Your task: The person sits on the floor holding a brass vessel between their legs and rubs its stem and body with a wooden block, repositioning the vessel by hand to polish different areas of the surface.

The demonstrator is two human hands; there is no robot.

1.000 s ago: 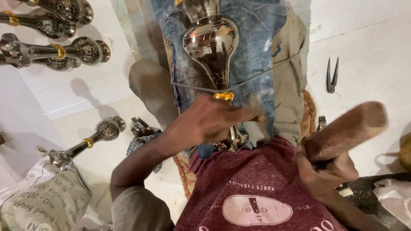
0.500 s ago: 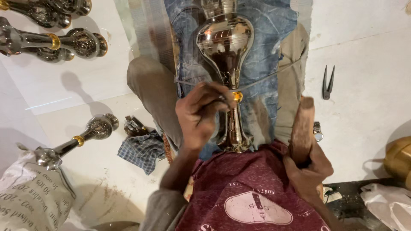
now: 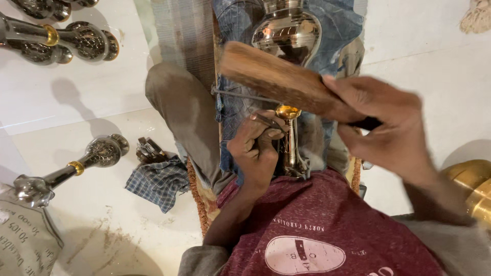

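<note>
- on the lap, across blue jeans [image 3: 238,97], a polished metal vase-shaped piece [image 3: 287,31] lay with its round silver belly far from the person and its narrow stem [image 3: 290,145] running near, a brass collar [image 3: 288,111] ringing the stem.
- the left hand [image 3: 257,148] was clenched around a thin metal tool [image 3: 266,120], its tip set just beside the brass collar, the knuckles touching the stem.
- the right hand [image 3: 386,125] grasped a thick wooden mallet-like block [image 3: 279,82] by its right end, fingers wrapped tight; the block was held tilted over the belly of the piece and slightly blurred.
- a thin wire [image 3: 240,95] crossed the jeans under the block.
- at the near edge a maroon printed shirt [image 3: 317,230] filled the view.
- on the white floor [image 3: 76,102] to the left lay a finished silver piece with a brass ring [image 3: 69,171], a checked cloth [image 3: 158,181] and a small metal fitting [image 3: 149,150] just beside it.
- at the far left more such silver pieces [image 3: 56,38] lay together.
- at the right edge a rounded brass object [image 3: 473,186] showed partly.
</note>
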